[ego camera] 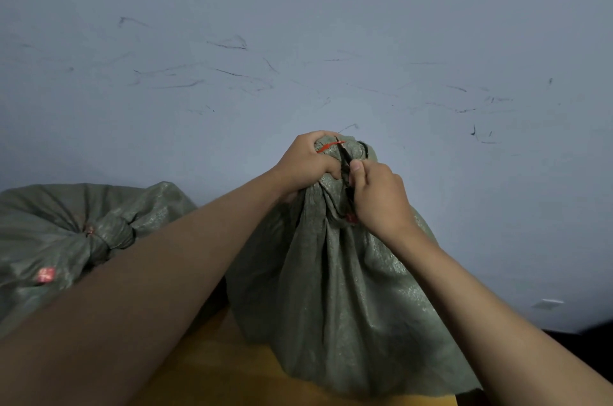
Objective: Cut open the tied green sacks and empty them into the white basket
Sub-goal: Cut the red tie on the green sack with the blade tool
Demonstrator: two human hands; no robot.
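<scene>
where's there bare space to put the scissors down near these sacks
Only the yellowish surface shows bare: a patch between the left forearm and the front sack. The second tied sack crowds the left. Both hands fill the sack's neck.

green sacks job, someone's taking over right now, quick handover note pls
Left hand: gripping the bunched neck of the near sack, by the red tie.
Right hand: holding a dark cutting tool, tip at the tie.
Second sack: on the left, knotted shut, untouched.
White basket: not in view.
Done: nothing emptied; tie apparently not yet cut.
Left: cut tie, empty sack, then the second.
</scene>
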